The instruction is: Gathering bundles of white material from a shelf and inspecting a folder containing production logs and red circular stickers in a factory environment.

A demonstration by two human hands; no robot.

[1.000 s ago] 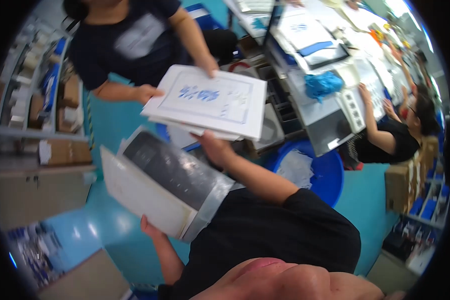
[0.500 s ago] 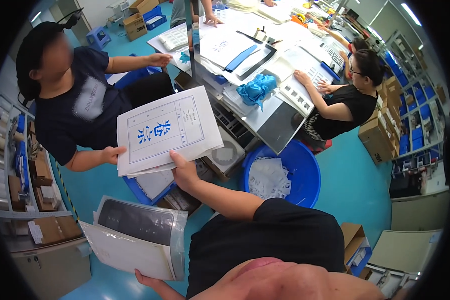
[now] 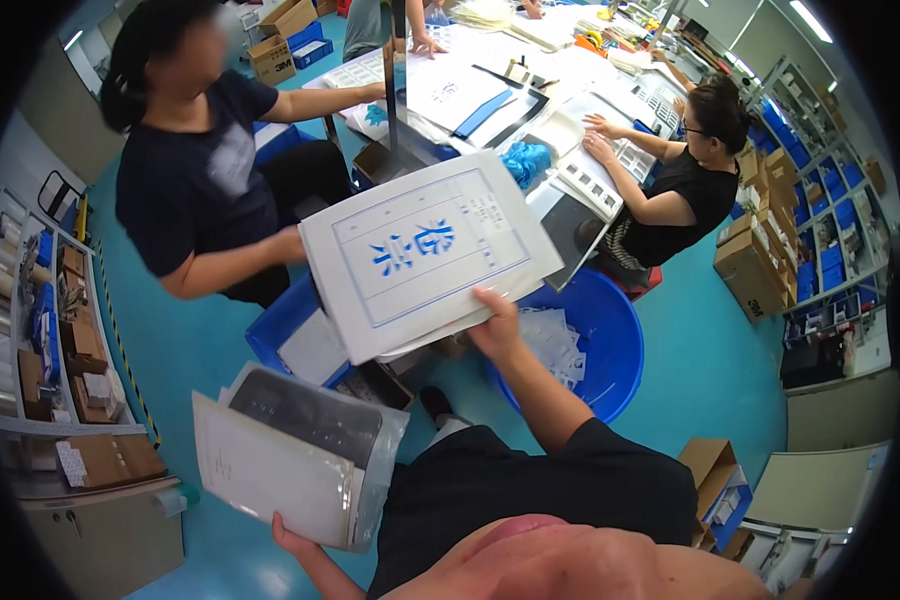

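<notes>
My right hand is closed on the right edge of a white paper file folder with blue printing, thumb on top. A co-worker's hand meets the folder's far left edge; whether it grips there is hard to see. Lower left, my left hand is closed round the bottom of a bundle: a white folder and a dark sheet in a clear plastic sleeve. Only part of the left fingers shows.
Below the folder are a blue bin holding papers and a round blue tub with white scraps. Beyond stands a white worktable where other people work. A shelf lines the left; cartons stand at right.
The printed folder has moved right in my right hand, and the co-worker has leaned in with it. My left hand's bundle has shifted slightly right.
</notes>
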